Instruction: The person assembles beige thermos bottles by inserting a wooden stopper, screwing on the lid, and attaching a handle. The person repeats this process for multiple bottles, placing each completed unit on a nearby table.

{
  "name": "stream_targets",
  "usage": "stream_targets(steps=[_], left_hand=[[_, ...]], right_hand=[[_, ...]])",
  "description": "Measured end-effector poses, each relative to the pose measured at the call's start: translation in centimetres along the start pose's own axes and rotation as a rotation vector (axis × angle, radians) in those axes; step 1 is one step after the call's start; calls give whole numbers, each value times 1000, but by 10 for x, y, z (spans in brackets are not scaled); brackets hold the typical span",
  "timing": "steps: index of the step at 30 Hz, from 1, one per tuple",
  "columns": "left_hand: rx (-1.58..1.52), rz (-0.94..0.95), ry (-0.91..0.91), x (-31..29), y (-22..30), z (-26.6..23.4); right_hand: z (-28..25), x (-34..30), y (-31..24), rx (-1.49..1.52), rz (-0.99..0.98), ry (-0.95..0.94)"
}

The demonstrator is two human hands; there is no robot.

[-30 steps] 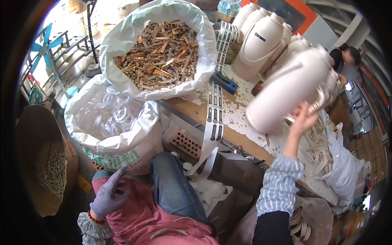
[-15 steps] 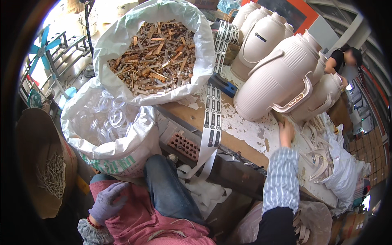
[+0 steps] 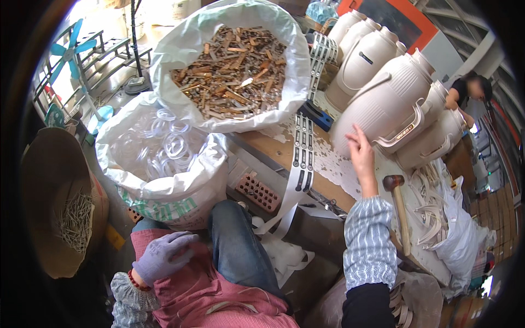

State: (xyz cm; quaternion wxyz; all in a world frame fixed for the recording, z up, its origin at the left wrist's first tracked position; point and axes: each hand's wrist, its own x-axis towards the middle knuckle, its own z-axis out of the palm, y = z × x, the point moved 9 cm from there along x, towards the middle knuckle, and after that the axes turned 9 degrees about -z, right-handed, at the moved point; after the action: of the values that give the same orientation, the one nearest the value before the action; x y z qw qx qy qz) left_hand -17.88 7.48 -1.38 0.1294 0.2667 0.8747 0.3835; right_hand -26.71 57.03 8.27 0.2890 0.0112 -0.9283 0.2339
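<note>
My left hand point(image 3: 165, 256), in a pale lavender glove, lies on the pink apron point(image 3: 219, 287) over my lap, fingers loosely extended and holding nothing. My bare right hand point(image 3: 362, 156) reaches over the bench, empty with its fingers apart, at the lower body of a cream ribbed thermos jug point(image 3: 383, 104); whether the fingertips touch it I cannot tell. That jug leans to the right, with a carrying handle and a side grip. A mallet point(image 3: 402, 210) with a dark head and wooden handle lies right of my right forearm.
Several more jugs point(image 3: 365, 63) stand behind. A strip of dark labels point(image 3: 302, 150) hangs over the bench edge beside a blue-black tool point(image 3: 316, 115). Sacks hold metal strips point(image 3: 235, 74) and clear rings point(image 3: 169, 145). Cream handles point(image 3: 429, 205) pile at right. Another person point(image 3: 470, 90) is beyond.
My right hand has moved left and up from beside the jug's side grip, its fingers now spread. The mallet now shows on the bench. My view has shifted; the left hand stays on my lap.
</note>
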Motion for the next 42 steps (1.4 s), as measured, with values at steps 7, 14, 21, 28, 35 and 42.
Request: stream_targets(steps=[7, 14, 21, 28, 35, 42], left_hand=[[-246, -530, 678, -182, -149, -42], [-325, -1382, 1069, -595, -321, 121], [-41, -1889, 1069, -785, -270, 217], [31, -1816, 642, -693, -330, 164], [301, -1843, 173, -662, -316, 255], [518, -2375, 559, -823, -274, 196]], right_hand=[[85, -54, -104, -94, -469, -195], [107, -59, -40, 11, -341, -145], [107, -73, 4, -175, -454, -127], [113, -41, -11, -117, -454, -304], [105, -38, 32, 10, -200, -267], [102, -35, 4, -117, -331, -171]])
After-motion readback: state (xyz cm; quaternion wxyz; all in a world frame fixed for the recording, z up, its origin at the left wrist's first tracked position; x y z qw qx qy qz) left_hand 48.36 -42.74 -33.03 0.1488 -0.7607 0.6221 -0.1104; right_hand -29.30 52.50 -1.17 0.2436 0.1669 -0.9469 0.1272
